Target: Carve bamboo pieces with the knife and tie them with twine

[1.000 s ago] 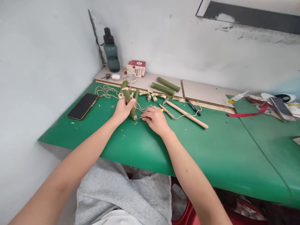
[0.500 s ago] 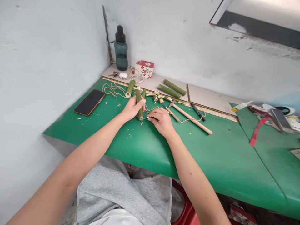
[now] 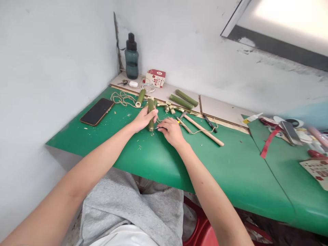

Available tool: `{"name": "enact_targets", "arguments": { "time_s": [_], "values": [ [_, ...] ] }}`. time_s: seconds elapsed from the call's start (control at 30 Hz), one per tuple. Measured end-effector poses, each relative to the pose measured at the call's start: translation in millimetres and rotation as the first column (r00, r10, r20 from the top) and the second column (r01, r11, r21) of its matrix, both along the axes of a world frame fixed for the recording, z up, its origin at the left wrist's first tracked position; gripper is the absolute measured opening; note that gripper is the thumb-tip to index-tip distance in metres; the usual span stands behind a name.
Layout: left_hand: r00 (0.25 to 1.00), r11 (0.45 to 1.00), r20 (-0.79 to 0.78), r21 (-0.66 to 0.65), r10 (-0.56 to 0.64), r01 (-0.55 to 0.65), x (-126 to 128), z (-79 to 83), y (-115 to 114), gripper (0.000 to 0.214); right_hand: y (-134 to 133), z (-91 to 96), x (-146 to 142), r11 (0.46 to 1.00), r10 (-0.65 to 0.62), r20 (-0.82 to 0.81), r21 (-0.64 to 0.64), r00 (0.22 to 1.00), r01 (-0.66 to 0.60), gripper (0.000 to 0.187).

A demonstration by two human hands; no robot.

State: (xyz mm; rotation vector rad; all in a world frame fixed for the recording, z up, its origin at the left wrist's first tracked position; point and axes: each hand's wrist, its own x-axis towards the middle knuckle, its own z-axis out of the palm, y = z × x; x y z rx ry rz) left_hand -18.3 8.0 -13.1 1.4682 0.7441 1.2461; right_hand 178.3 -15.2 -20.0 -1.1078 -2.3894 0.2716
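My left hand (image 3: 145, 119) is wrapped round a green bamboo piece (image 3: 151, 114), which stands upright on the green tabletop (image 3: 143, 164). In my right hand (image 3: 170, 130) is a slim craft knife (image 3: 156, 128); its thin metal tip points at the lower end of the bamboo, and most of the handle is hidden by the fingers. I cannot tell whether the tip touches. Small pale shavings lie around the foot of the bamboo. Behind my hands is another bamboo tube (image 3: 140, 98), lying on its side with its hollow end towards me.
A hammer (image 3: 205, 130), a black marker (image 3: 209, 123) and twine (image 3: 123, 98) lie on the table. Two bamboo lengths (image 3: 183, 99) and cut bits (image 3: 172, 111) sit behind. A phone (image 3: 96, 111) is left; a bottle (image 3: 131, 58) and box (image 3: 155, 78) stand by the wall.
The view has shifted slightly, bringing more of the table's right side into sight. Both hands keep their holds on the bamboo and the craft knife, in almost the same place.
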Motion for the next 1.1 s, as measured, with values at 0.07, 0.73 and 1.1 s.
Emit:
{"name": "enact_targets", "arguments": {
  "time_s": [0.07, 0.73, 1.1],
  "values": [
    [1.0, 1.0, -0.007, -0.002, 0.007, -0.007, 1, 2.1, -3, 0.036, -1, 1.0, -1, 1.0, 0.018, 0.026, -0.003, 0.999, -0.018, 0.009],
    [0.966, 0.963, 0.254, -0.268, 0.046, 0.025, 3, 13.2, -6, 0.022, -2, -5.8, 8, 0.997, 0.053, -0.194, 0.057, 0.98, -0.042, 0.008],
    [0.935, 0.938, 0.346, -0.344, 0.077, 0.05, 12, 11.4, -8, 0.048, -6, -7.2, -6, 0.998, 0.017, -0.127, 0.057, 0.992, -0.01, 0.011]
  ]
}}
